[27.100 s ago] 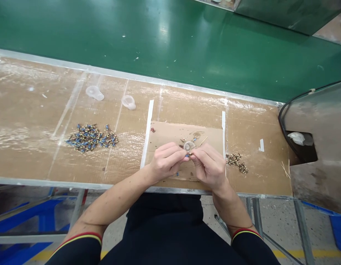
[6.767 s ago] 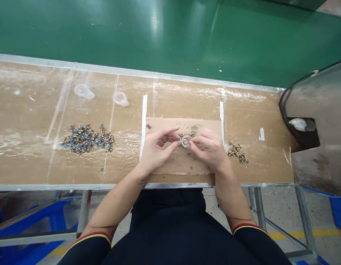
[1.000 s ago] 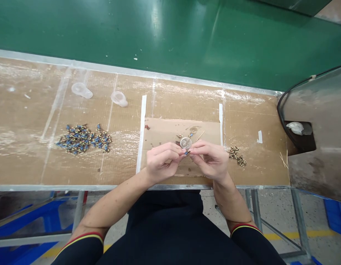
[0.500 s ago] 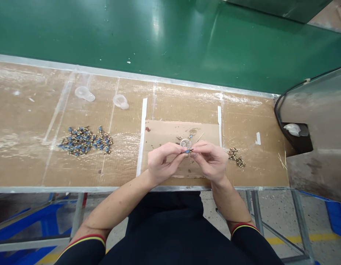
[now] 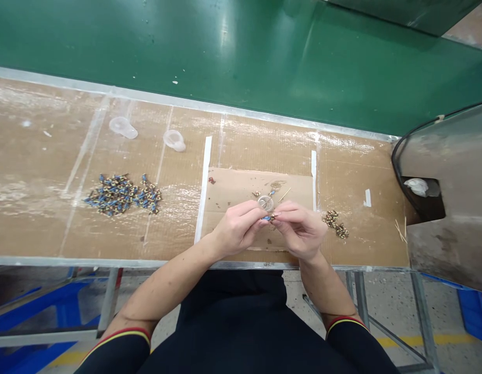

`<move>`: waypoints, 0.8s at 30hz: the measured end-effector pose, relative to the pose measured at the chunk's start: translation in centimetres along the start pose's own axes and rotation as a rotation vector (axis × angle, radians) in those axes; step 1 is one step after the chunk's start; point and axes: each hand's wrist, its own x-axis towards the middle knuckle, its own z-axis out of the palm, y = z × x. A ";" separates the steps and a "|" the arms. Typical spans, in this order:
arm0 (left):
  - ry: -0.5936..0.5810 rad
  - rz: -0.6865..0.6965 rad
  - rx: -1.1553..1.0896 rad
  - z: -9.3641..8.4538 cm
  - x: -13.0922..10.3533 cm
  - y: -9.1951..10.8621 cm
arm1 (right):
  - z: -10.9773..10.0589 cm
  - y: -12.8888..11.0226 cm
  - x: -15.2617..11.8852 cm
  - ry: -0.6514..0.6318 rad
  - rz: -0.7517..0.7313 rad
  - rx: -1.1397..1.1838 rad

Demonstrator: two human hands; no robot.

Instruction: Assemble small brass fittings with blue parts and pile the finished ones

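Observation:
My left hand [image 5: 239, 227] and my right hand [image 5: 301, 228] meet over a light cardboard sheet [image 5: 233, 182]. Between their pinched fingertips is a small blue and brass-coloured part [image 5: 268, 218], held from both sides. Just beyond the fingertips stands a small round clear dish [image 5: 265, 203] with a thin stick or tool lying across it. A thin wooden stick [image 5: 284, 195] lies to the dish's right, and a few small brass pieces [image 5: 256, 194] lie to its left.
A large pile of blue and brass parts [image 5: 118, 195] lies at the left, with clear plastic cups [image 5: 174, 140] behind it. Brass pieces [image 5: 336, 224] lie right of my right hand. A metal housing [image 5: 451, 208] bounds the right end, near some thin sticks [image 5: 400, 230].
The camera view has shifted slightly. My left hand has turned, its fingers now more curled over, and the small part sits slightly lower in view. Both hands still pinch it.

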 end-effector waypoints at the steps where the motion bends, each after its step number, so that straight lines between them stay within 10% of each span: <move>1: -0.007 0.008 0.000 0.0 0.0 0.0 | 0.0 0.0 0.0 -0.004 0.005 0.006; 24: 0.119 0.234 0.151 0.3 0.4 -0.3 | 0.7 -0.7 -0.3 -0.042 0.122 0.256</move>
